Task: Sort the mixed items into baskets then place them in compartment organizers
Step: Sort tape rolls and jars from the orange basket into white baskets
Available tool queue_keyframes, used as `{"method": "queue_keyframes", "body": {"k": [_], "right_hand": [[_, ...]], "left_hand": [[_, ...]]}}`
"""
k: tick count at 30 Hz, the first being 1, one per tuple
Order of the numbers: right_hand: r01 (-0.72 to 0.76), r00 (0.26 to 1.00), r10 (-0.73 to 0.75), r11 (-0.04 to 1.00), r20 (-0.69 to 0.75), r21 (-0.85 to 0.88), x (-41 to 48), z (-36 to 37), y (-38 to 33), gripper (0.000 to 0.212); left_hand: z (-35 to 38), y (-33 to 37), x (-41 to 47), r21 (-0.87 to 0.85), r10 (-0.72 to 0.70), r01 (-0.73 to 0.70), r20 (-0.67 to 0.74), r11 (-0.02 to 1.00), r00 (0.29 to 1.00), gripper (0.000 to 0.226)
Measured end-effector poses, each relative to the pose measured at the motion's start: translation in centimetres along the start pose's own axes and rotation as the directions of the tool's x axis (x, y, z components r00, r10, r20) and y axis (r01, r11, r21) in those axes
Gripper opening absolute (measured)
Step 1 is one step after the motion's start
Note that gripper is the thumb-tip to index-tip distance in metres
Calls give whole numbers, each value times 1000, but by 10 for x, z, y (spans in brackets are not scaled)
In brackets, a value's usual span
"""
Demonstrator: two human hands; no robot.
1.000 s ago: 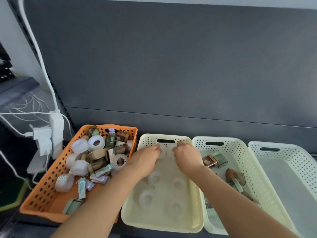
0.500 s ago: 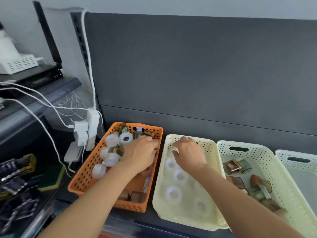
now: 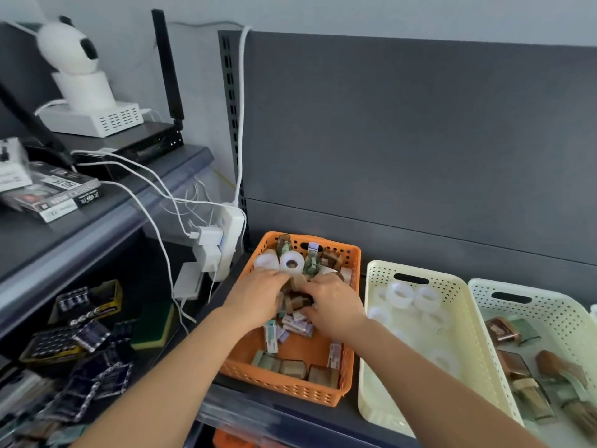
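An orange basket (image 3: pixel 284 388) holds mixed items: white tape rolls (image 3: pixel 291 262), brown and green packets, small tubes. Both my hands are inside it, palm down over the pile. My left hand (image 3: pixel 258 295) rests its fingers on the items near the white rolls. My right hand (image 3: pixel 336 305) has fingers and thumb curled round a dark brown item (image 3: pixel 297 300) in the middle. To the right, a cream basket (image 3: pixel 368 350) holds several translucent tape rolls (image 3: pixel 401 294). Beyond it, a white basket (image 3: pixel 549 305) holds brown and green packets (image 3: pixel 502 331).
A white power strip with chargers (image 3: pixel 231 240) and loose cables hangs just left of the orange basket. A side shelf at left carries a router and a small white camera (image 3: pixel 69 50). Battery packs (image 3: pixel 80 337) lie on the lower shelf. A grey back panel stands behind the baskets.
Both hands have moved left from the cream basket into the orange basket, the left one first. The view has swung left, showing the side shelf.
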State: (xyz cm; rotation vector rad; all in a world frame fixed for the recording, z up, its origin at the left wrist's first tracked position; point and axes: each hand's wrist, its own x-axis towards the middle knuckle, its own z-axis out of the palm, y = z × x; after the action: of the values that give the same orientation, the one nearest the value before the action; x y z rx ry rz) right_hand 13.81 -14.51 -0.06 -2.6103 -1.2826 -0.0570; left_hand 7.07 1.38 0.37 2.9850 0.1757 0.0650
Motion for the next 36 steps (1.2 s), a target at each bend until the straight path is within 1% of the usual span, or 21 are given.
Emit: {"method": "queue_keyframes", "body": {"k": [3,6,10,12,13,16,19,21,24,29,32,34,36], "right_hand": [[-47,999,47,999,21,-2,5,7,-3,48],[-91,996,91,996,12,-7,11,11,-5,44],[-114,993,114,992,-2,54,12,16,-5,40],[-119,992,123,988,-31,103,11,16,-3,40],[-123,990,130,984,-52,127,10,15,-2,40],[-151,975,177,971,-137,185,5,9,1,43],[-210,926,292,925,-238,317,-6,-3,4,38],[-247,886,367,890,-283,384,-16,-13,9,35],[-251,838,426,856,-341,452,-36,-25,20,32],[-312,746,516,829,-420,464,-83,-43,53,31],[-367,694,565,810,-446,457,-115,-54,83,27],[-430,657,614,781,-436,452,-139,-60,103,26],[-498,638,661,745,-395,444,-165,-69,126,24]], "left_hand": [[2,-2,7,-47,4,-3,18,999,1000,45],[4,-2,16,-80,-11,11,8,997,1000,40],[10,-2,25,-46,-21,20,-18,999,1000,38],[12,-3,27,-53,-14,12,-35,998,999,35],[12,-3,27,-90,-10,5,-54,996,998,34],[7,-2,27,-288,-8,-38,-157,957,988,30],[-2,6,29,-410,0,-98,-232,907,973,36],[-6,18,30,-438,18,-128,-246,890,969,40],[-7,42,34,-480,74,-201,-272,854,960,39],[-2,98,40,-506,145,-288,-303,813,942,39],[3,141,44,-504,205,-354,-327,788,923,32],[8,172,45,-496,237,-384,-335,779,912,28],[13,207,46,-500,258,-396,-324,770,910,28]]}}
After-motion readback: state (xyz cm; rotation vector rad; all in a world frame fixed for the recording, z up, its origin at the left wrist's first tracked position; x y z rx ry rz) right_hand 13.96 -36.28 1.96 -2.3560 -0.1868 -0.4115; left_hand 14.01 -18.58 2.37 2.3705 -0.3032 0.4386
